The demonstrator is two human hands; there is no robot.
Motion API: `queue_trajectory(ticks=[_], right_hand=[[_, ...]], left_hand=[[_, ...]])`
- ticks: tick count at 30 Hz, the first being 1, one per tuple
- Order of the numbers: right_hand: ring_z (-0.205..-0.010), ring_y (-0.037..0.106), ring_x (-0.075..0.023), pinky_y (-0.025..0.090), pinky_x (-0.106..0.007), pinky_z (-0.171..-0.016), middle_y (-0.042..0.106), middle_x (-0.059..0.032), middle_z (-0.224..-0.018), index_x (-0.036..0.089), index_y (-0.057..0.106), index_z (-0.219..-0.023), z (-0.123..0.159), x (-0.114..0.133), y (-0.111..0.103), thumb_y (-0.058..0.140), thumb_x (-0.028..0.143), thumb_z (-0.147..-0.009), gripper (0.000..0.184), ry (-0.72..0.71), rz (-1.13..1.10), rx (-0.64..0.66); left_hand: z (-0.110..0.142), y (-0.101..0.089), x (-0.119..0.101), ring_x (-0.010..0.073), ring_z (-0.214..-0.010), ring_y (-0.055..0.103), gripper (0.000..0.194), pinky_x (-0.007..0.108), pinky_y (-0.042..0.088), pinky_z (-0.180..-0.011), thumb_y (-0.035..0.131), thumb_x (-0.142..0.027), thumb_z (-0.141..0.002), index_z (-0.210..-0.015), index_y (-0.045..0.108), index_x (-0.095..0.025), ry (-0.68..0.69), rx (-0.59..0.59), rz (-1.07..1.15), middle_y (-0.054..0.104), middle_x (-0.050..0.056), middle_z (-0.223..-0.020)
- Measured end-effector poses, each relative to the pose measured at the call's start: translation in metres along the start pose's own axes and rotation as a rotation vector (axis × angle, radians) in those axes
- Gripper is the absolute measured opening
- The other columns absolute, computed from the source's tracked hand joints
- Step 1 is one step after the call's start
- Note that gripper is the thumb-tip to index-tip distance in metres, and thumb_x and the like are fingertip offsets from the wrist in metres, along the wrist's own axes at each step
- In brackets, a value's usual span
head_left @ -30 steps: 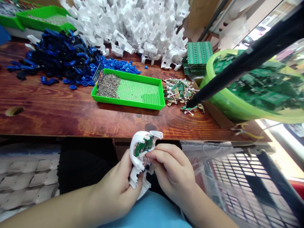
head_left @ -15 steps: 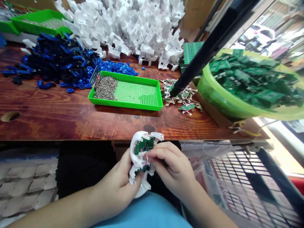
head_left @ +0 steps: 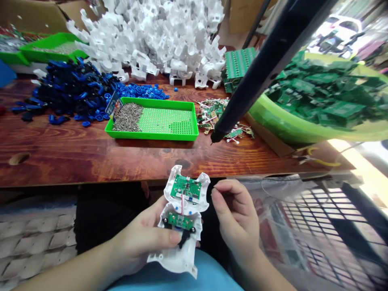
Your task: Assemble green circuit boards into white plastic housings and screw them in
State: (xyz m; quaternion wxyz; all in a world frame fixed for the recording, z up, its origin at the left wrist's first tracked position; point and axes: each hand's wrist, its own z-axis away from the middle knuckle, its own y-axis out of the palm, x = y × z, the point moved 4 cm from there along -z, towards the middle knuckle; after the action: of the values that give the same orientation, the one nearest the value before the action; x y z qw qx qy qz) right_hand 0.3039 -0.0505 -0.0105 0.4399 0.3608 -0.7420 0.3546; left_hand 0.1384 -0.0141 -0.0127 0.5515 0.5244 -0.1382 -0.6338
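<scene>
My left hand is closed round a white plastic housing, its thumb lying across the lower part. The housing is opened out into two halves above my lap. A green circuit board sits in the upper half and a smaller green board in the lower one. A red and white wire runs between the boards. To the right of the housing, and apart from it, is my right hand. Its thumb and forefinger are pinched together; whatever is between them is too small to name.
On the wooden bench stands a green tray of small screws. Behind it lie blue and black parts and white shells. A black rod-shaped tool slants down beside small wired boards. At right, a yellow-green basin holds circuit boards.
The housing has opened out, its two halves now spread with both boards facing up. My right hand has let go of the wire and moved right, off the housing.
</scene>
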Motion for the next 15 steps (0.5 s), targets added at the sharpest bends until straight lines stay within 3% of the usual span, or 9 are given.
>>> queue_trajectory(ticks=[3,5,7,10,13,15], right_hand=[[-0.079,0.053,-0.0098,0.046,-0.021,-0.070,0.054,0.0001,-0.086,0.025,0.055,-0.100,0.005,-0.008,-0.006,0.051,0.016,-0.088,0.015,0.037,-0.060,0.029],[-0.082,0.055,-0.0100,0.047,-0.021,-0.076,0.056,-0.0004,-0.089,0.026,0.053,-0.108,0.009,-0.012,-0.010,0.049,0.024,-0.090,0.019,0.055,-0.107,0.080],[-0.093,0.057,-0.0129,0.048,-0.026,-0.084,0.057,-0.0034,-0.101,0.026,0.046,-0.121,0.014,-0.016,-0.010,0.052,0.036,-0.088,0.035,0.092,-0.155,0.175],[-0.108,0.056,-0.0190,0.047,-0.035,-0.094,0.055,-0.0090,-0.120,0.024,0.035,-0.131,0.023,-0.022,-0.011,0.064,0.044,-0.078,0.065,0.186,-0.204,0.277],[-0.111,0.056,-0.0205,0.046,-0.038,-0.097,0.054,-0.0107,-0.124,0.023,0.030,-0.133,0.030,-0.030,-0.020,0.075,0.037,-0.067,0.081,0.248,-0.271,0.196],[-0.108,0.058,-0.0199,0.047,-0.037,-0.095,0.057,-0.0100,-0.121,0.022,0.030,-0.132,0.034,-0.039,-0.030,0.078,0.032,-0.062,0.086,0.264,-0.340,0.095]], left_hand=[[-0.003,0.001,0.004,0.0153,-0.085,0.064,0.067,0.023,0.050,-0.072,0.074,-0.026,-0.072,-0.131,0.042,-0.029,0.072,-0.028,-0.185,0.066,0.003,-0.104],[-0.006,0.003,0.005,0.0165,-0.100,0.060,0.065,0.025,0.048,-0.085,0.067,-0.030,-0.079,-0.136,0.035,-0.031,0.148,-0.092,-0.425,0.060,0.003,-0.119],[-0.011,0.008,0.007,0.0206,-0.123,0.046,0.060,0.031,0.037,-0.104,0.058,-0.032,-0.085,-0.138,0.031,-0.030,0.211,-0.154,-0.677,0.049,0.004,-0.135],[-0.024,0.018,0.014,0.0244,-0.134,0.033,0.057,0.038,0.023,-0.113,0.047,-0.034,-0.090,-0.142,0.023,-0.029,0.279,-0.169,-0.998,0.036,0.006,-0.146],[-0.041,0.024,0.024,0.0278,-0.133,0.035,0.059,0.041,0.025,-0.113,0.042,-0.032,-0.091,-0.145,0.017,-0.029,0.367,-0.127,-1.287,0.033,0.008,-0.148],[-0.054,0.024,0.029,0.0310,-0.132,0.037,0.063,0.043,0.030,-0.111,0.047,-0.028,-0.088,-0.145,0.020,-0.030,0.406,-0.074,-1.452,0.034,0.007,-0.148]])
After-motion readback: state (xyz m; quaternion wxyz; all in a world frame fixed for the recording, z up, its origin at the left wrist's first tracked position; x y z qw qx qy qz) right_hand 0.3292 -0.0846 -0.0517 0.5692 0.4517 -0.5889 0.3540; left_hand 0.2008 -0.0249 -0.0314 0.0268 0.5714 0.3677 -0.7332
